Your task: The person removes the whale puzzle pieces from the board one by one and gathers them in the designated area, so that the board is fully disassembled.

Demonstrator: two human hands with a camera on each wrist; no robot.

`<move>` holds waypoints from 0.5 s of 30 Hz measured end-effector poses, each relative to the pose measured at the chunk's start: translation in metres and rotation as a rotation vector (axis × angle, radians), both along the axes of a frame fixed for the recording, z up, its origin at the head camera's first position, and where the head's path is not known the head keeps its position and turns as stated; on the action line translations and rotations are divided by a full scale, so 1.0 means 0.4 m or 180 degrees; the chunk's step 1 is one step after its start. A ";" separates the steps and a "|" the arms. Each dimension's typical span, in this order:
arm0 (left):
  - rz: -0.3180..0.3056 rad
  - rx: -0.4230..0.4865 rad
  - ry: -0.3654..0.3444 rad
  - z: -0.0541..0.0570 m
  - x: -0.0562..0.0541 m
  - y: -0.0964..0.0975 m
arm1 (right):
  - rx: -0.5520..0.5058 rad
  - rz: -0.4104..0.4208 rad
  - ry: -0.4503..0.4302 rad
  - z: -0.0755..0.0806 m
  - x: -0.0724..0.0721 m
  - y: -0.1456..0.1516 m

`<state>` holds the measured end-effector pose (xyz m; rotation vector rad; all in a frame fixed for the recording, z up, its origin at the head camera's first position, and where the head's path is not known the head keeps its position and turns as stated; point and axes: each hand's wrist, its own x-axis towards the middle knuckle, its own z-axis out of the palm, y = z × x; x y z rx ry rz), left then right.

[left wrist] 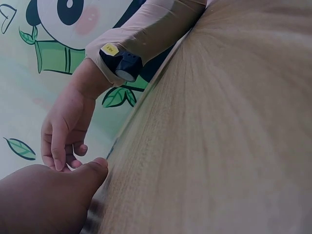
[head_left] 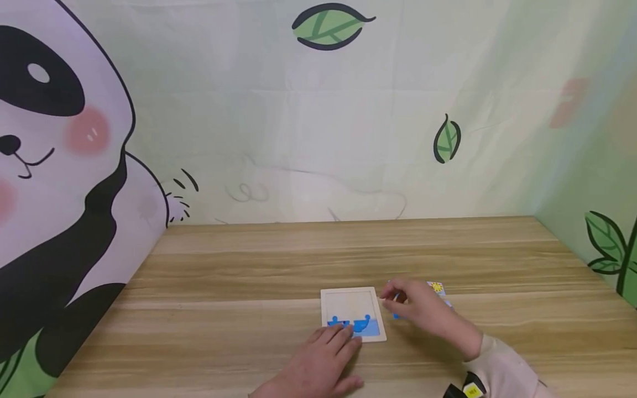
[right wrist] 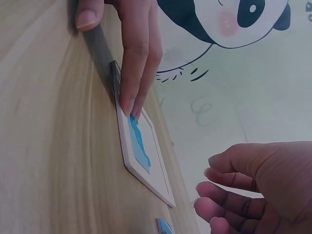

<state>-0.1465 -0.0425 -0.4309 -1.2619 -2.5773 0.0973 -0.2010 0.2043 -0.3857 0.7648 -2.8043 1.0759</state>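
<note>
A square wooden jigsaw tray lies flat on the table, with blue puzzle pieces along its near side. My left hand rests at the tray's near edge. In the right wrist view, the straight fingers of that left hand press on the blue pieces. Just right of the tray hovers my right hand, its fingers loosely bent. Nothing shows between the thumb and fingers of the right hand up close. Loose puzzle pieces, one with a yellow sun, lie partly hidden beneath it.
The wood-grain table reaches back to a pale wall cloth printed with leaves and a panda. A dark wrist device with a yellow label sits on the right sleeve.
</note>
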 end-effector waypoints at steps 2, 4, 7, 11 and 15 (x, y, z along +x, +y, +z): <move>-0.0014 0.0009 0.0027 -0.002 -0.001 0.000 | -0.0021 0.0018 0.0001 -0.001 0.002 -0.004; -0.0006 -0.0002 -0.0020 -0.001 -0.002 0.000 | -0.0018 0.0037 0.0012 -0.002 0.004 -0.008; 0.0027 -0.0049 -0.0144 0.003 -0.001 0.001 | 0.0034 0.0070 0.0013 -0.005 0.006 -0.014; 0.0048 -0.0086 -0.0180 0.005 -0.001 0.000 | 0.0117 0.0131 -0.0058 -0.011 0.006 -0.023; 0.0041 -0.0069 -0.0088 0.002 0.000 -0.001 | 0.0135 0.0195 -0.0129 -0.017 0.007 -0.031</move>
